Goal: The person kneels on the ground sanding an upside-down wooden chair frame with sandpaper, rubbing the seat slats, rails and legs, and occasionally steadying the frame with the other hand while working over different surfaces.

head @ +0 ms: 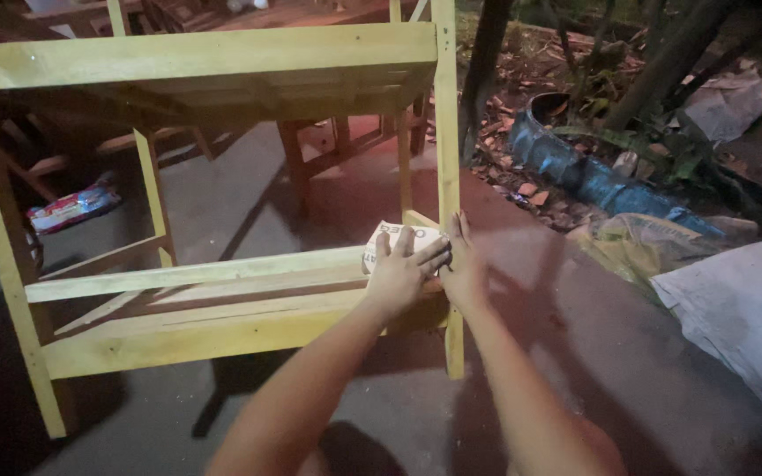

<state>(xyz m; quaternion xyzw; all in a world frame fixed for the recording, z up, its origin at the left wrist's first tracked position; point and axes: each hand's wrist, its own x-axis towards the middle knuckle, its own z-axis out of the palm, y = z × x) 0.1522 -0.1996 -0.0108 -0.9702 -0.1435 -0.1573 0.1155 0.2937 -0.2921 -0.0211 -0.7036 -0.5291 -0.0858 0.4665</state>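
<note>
Sandpaper sheet [392, 240] sits pressed on the yellow wooden rack [222, 273], left hand [401, 271] flat, fingers spread; right hand [462, 264] flat against the post, sheet partly hidden.

Left hand [401, 269] lies on sheet of sandpaper [392, 240] atop lower rail [196, 273] of wooden frame [205, 55], right hand [462, 264] just beside it against front-right leg [445, 132]; plastic packet [74, 208] on ground behind frame at left, sacks [743, 308] on ground at right.

Two bare hands reach to a yellow wooden frame [213, 53]: left hand [401, 271] flat on a small box [392, 238], apparently sandpaper; right hand [462, 264] against the frame's post [445, 132].
</note>
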